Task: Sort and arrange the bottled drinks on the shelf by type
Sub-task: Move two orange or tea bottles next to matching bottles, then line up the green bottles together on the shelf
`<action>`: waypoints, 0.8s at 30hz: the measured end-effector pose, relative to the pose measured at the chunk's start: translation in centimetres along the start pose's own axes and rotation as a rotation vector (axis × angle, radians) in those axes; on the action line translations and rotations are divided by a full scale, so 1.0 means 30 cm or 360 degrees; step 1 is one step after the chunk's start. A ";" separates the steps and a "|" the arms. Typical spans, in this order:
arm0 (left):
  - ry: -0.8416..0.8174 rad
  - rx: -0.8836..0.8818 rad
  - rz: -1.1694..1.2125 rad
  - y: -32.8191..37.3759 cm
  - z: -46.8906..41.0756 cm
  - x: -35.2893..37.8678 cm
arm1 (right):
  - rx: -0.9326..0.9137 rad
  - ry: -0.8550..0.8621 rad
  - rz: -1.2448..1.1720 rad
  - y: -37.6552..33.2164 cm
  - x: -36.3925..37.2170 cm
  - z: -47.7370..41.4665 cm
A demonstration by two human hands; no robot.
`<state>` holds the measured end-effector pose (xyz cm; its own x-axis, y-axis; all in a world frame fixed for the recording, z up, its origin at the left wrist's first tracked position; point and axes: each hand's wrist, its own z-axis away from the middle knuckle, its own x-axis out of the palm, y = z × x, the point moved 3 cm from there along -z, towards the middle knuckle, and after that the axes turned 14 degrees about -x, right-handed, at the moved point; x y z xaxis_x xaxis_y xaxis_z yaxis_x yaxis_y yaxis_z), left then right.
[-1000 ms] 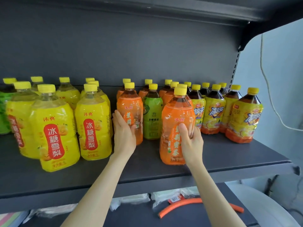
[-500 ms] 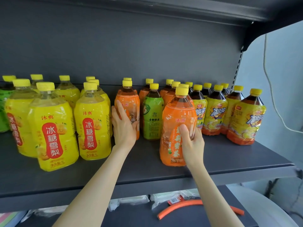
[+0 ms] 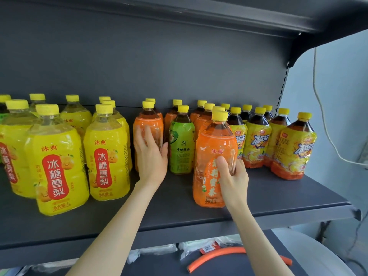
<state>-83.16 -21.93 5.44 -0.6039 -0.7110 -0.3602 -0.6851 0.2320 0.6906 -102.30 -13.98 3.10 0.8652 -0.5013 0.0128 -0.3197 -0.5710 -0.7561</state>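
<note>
On the dark grey shelf (image 3: 278, 198) stand yellow-capped bottles. Several yellow pear-drink bottles (image 3: 57, 156) fill the left side. My left hand (image 3: 150, 156) lies flat against the front of an orange-labelled bottle (image 3: 148, 122), fingers spread around it. My right hand (image 3: 232, 176) grips a second orange-labelled bottle (image 3: 213, 144) near the front edge. A green-labelled bottle (image 3: 182, 148) stands between these two. More orange bottles (image 3: 201, 116) stand behind, and iced-tea bottles with yellow and orange labels (image 3: 292, 146) fill the right.
A second shelf board (image 3: 179, 14) hangs overhead. Below, a lower shelf holds an orange curved tube (image 3: 217, 255) and plastic-wrapped items (image 3: 151, 253). A white cable (image 3: 322, 116) hangs along the wall at right.
My left hand has pushed its orange bottle back toward the rear of the shelf. My right hand stays on the front orange bottle, which has barely shifted.
</note>
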 end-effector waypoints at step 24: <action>-0.0525 0.0110 0.0299 0.144 -0.014 -0.058 | 0.0021 -0.0013 -0.0097 0.050 -0.058 -0.038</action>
<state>-84.88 -19.95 9.32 -0.8126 -0.4025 -0.4215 -0.5688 0.3901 0.7241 -104.73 -14.69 2.68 0.8861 -0.4604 0.0535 -0.2613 -0.5916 -0.7627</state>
